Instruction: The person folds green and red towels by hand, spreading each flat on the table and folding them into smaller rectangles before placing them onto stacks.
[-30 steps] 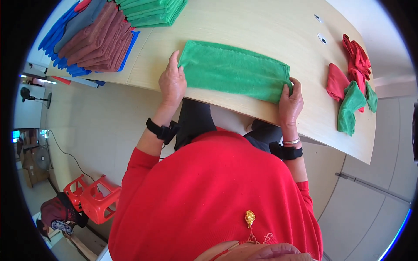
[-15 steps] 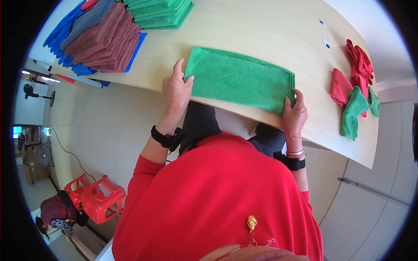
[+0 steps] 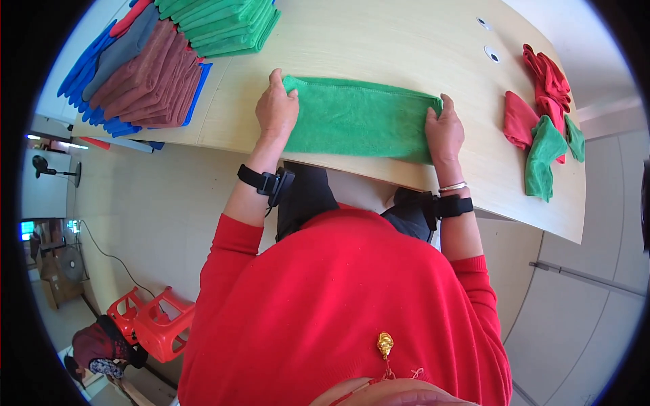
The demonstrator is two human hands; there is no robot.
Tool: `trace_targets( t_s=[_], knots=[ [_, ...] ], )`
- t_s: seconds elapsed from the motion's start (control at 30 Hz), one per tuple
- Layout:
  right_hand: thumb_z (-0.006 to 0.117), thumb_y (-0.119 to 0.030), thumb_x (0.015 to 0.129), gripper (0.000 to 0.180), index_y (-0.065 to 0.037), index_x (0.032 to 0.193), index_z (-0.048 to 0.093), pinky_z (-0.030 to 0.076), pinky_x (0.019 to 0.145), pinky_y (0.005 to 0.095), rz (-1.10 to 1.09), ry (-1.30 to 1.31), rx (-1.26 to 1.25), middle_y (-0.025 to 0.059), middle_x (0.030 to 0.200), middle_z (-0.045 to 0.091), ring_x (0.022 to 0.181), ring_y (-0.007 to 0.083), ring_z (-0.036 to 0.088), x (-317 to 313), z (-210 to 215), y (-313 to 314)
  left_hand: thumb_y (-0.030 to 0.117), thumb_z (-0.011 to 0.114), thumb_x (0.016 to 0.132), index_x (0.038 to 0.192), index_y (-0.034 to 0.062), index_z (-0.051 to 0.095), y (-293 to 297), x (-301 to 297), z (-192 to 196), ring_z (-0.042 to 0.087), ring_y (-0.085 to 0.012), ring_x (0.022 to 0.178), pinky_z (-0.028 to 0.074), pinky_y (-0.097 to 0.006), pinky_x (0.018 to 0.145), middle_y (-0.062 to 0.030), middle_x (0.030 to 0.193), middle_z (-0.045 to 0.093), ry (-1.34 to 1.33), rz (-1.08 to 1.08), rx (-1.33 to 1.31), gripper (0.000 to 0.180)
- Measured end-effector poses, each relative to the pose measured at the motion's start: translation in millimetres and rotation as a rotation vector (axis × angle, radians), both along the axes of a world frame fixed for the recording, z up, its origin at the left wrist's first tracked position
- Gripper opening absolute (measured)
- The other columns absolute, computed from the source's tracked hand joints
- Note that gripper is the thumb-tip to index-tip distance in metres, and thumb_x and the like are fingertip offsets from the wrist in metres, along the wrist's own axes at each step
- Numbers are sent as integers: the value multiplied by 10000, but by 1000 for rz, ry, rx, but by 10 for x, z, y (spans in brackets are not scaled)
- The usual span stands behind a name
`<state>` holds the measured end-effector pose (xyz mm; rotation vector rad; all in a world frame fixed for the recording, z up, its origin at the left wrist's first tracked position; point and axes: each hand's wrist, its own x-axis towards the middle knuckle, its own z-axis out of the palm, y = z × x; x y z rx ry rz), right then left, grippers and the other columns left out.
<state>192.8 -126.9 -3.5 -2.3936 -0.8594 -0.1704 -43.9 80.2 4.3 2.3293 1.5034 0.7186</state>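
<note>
A green cloth towel [image 3: 359, 122], folded into a long rectangle, lies along the near edge of the table. My left hand [image 3: 276, 111] is at its far left corner, the thumb and index finger closed on the cloth. At the far right corner, the edge is pinched between the thumb and fingers of my right hand [image 3: 445, 132]. Some fingertips on both hands are hidden by the cloth or the hand itself. The towel is mostly flat, with a stitched hem showing near its far side.
Folded brown towels [image 3: 152, 78] and green towels [image 3: 223, 27] are stacked at the far left, beside blue ones [image 3: 88, 81]. Crumpled red cloths [image 3: 545, 78] and a green cloth [image 3: 544, 159] lie at the right. Red plastic stools [image 3: 162, 325] stand on the floor, lower left.
Both hands have moved from the towel's side edges up to its far corners and closed on them. The right end of the towel has shifted slightly.
</note>
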Motion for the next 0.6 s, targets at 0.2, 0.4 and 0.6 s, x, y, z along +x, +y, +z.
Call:
trace_targets(
  t_s=[0.2, 0.4, 0.6],
  knots=[
    [578, -174, 868, 312, -154, 1177, 541, 518, 662, 426, -41, -182, 165, 139, 973, 665, 783, 339, 650, -28, -112, -15, 112, 602, 853, 1322, 113, 400, -59, -23, -99, 644, -361, 875, 512, -444, 726, -173, 1079, 647, -158, -59, 165, 510],
    [571, -177, 880, 305, -151, 1183, 537, 518, 687, 428, -51, -149, 96, 119, 1002, 662, 827, 331, 650, -50, -50, 7, 140, 599, 873, 1319, 161, 416, -69, 1, -128, 639, -376, 854, 503, -453, 733, -182, 1063, 649, -131, -36, 181, 482],
    [584, -144, 865, 359, -135, 1218, 520, 522, 738, 424, -61, -71, -87, 120, 1121, 617, 927, 319, 629, -87, 83, 5, 149, 610, 866, 1322, 94, 403, -102, 3, -42, 626, -352, 948, 497, -449, 789, -175, 1144, 611, -18, -33, 179, 504]
  ],
)
